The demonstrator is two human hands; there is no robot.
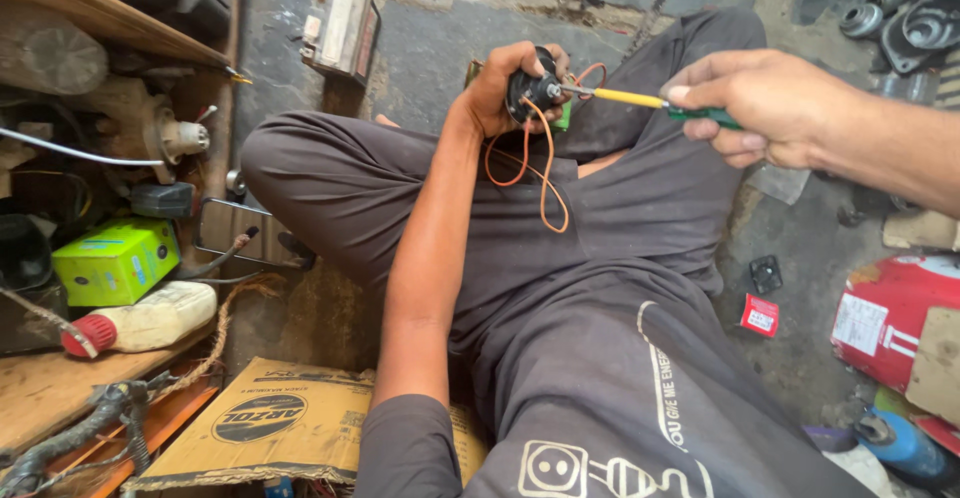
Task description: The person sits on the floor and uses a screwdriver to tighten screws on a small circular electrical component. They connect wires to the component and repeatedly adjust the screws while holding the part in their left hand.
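1. my left hand [505, 88] is curled tight round a small black motor [527, 93], held up over my knees; fingers wrap its far side, thumb on the near side, so the body sits deep in the palm.
2. orange wires [540, 173] hang from the motor in loops down over my dark trousers [600, 258].
3. my right hand [775, 108] is closed on the green handle of a screwdriver [640, 100], fingers folded over it, thumb on top.
4. the yellow shaft runs left from that fist, its metal tip touching the motor's front, just beside my left fingertips.
5. the two hands are apart, joined only by the tool.
6. a flattened cardboard box [290, 423] lies on the floor beside my left elbow.
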